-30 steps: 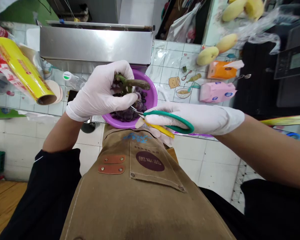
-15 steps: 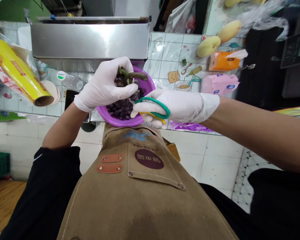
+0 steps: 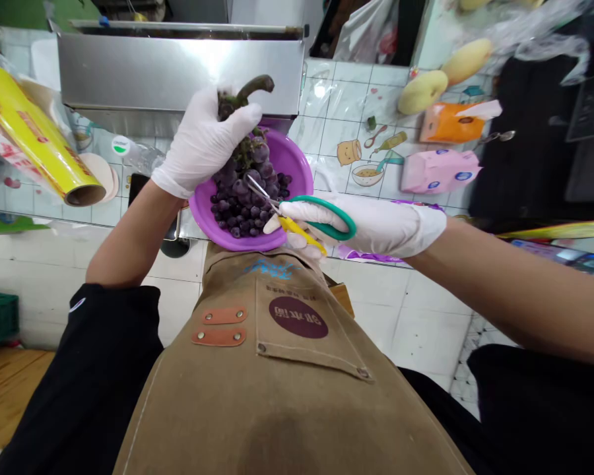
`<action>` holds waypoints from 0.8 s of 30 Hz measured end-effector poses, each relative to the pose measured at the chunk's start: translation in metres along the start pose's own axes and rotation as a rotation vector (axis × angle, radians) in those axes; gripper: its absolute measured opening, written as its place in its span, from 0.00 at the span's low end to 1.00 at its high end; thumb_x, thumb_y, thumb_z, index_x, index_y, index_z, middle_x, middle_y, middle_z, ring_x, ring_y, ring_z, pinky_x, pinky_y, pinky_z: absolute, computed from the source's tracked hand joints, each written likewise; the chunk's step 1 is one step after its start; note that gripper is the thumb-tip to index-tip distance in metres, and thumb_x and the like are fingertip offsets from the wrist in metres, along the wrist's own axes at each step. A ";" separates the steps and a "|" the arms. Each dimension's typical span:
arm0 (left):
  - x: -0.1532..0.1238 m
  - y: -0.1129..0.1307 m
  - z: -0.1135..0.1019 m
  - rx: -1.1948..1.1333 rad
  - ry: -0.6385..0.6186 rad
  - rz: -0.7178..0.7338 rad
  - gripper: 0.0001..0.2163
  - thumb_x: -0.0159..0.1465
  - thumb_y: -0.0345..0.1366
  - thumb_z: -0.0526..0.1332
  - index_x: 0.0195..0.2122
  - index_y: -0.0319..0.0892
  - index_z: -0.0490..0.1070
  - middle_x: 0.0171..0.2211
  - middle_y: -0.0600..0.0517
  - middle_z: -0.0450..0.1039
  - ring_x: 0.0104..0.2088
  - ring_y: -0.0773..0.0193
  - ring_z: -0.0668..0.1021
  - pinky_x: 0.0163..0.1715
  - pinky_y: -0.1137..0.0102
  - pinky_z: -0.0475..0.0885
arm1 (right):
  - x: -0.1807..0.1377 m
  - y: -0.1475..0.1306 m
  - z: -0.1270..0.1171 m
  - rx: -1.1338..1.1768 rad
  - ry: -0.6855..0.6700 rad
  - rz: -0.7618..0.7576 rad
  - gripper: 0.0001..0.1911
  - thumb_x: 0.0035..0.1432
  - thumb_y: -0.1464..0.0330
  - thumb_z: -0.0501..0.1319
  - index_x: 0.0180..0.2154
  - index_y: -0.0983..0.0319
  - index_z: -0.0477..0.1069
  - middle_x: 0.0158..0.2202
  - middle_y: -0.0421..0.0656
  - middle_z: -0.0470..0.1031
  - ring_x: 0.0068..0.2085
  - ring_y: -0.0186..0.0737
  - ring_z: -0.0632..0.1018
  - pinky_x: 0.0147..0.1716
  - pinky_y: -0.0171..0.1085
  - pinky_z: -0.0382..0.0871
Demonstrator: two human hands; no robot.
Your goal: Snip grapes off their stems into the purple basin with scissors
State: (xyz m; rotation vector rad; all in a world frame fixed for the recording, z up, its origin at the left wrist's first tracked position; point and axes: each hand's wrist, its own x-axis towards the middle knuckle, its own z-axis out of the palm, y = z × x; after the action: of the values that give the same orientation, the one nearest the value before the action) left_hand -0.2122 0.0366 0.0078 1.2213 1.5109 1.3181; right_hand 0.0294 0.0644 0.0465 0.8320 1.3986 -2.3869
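Observation:
My left hand (image 3: pixel 202 142), in a white glove, grips the thick stem of a bunch of dark purple grapes (image 3: pixel 245 168) and holds it up over a purple bowl (image 3: pixel 297 165). Loose grapes lie in the bowl. My right hand (image 3: pixel 376 224), also gloved, holds scissors (image 3: pixel 297 221) with green and yellow handles. The scissor blades are parted and point into the lower part of the bunch.
A steel box (image 3: pixel 178 72) stands behind the bowl. A yellow roll of wrap (image 3: pixel 39 145) lies at the left, beside a small bottle (image 3: pixel 133 155). Orange (image 3: pixel 445 122) and pink (image 3: pixel 435 171) packets and mangoes (image 3: pixel 423 92) are at the right. A brown apron (image 3: pixel 277 369) fills the foreground.
My left hand has lifted the grape bunch higher, so its stem now points up. The scissors have drawn back slightly and opened at the bunch's lower part.

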 end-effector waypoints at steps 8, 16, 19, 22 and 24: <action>0.000 0.002 -0.006 0.017 0.100 -0.156 0.12 0.63 0.40 0.67 0.24 0.50 0.67 0.25 0.52 0.65 0.23 0.62 0.64 0.26 0.61 0.61 | 0.015 -0.005 0.014 -0.054 0.128 -0.016 0.19 0.72 0.53 0.68 0.41 0.63 0.76 0.25 0.39 0.73 0.23 0.30 0.71 0.23 0.30 0.68; -0.006 0.009 -0.006 0.012 0.134 -0.103 0.19 0.60 0.50 0.70 0.25 0.49 0.61 0.24 0.53 0.61 0.26 0.65 0.60 0.27 0.64 0.55 | 0.030 -0.011 0.030 -0.050 0.215 0.027 0.26 0.65 0.45 0.71 0.37 0.63 0.73 0.23 0.38 0.71 0.20 0.30 0.71 0.17 0.32 0.65; -0.007 0.014 -0.006 0.030 0.132 -0.053 0.22 0.60 0.53 0.71 0.24 0.50 0.60 0.25 0.52 0.60 0.28 0.63 0.60 0.28 0.62 0.56 | 0.033 -0.012 0.032 -0.040 0.203 0.024 0.29 0.63 0.43 0.71 0.35 0.63 0.72 0.23 0.39 0.72 0.19 0.30 0.70 0.17 0.33 0.66; -0.009 0.020 -0.007 0.073 0.096 -0.053 0.24 0.62 0.58 0.70 0.25 0.50 0.61 0.26 0.52 0.60 0.30 0.60 0.62 0.29 0.62 0.58 | 0.033 -0.013 0.033 -0.044 0.204 -0.012 0.29 0.63 0.43 0.71 0.33 0.62 0.70 0.24 0.39 0.72 0.20 0.29 0.70 0.18 0.32 0.66; -0.011 0.023 -0.006 0.062 0.089 -0.046 0.25 0.63 0.60 0.70 0.26 0.49 0.61 0.26 0.52 0.59 0.30 0.61 0.62 0.30 0.63 0.59 | 0.033 -0.014 0.034 -0.054 0.223 -0.018 0.29 0.64 0.43 0.70 0.32 0.62 0.69 0.24 0.39 0.72 0.20 0.28 0.69 0.18 0.31 0.66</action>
State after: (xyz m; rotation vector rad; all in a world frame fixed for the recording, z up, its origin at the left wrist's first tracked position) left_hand -0.2112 0.0241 0.0309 1.1730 1.6448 1.3191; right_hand -0.0158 0.0445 0.0497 1.1033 1.5492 -2.3158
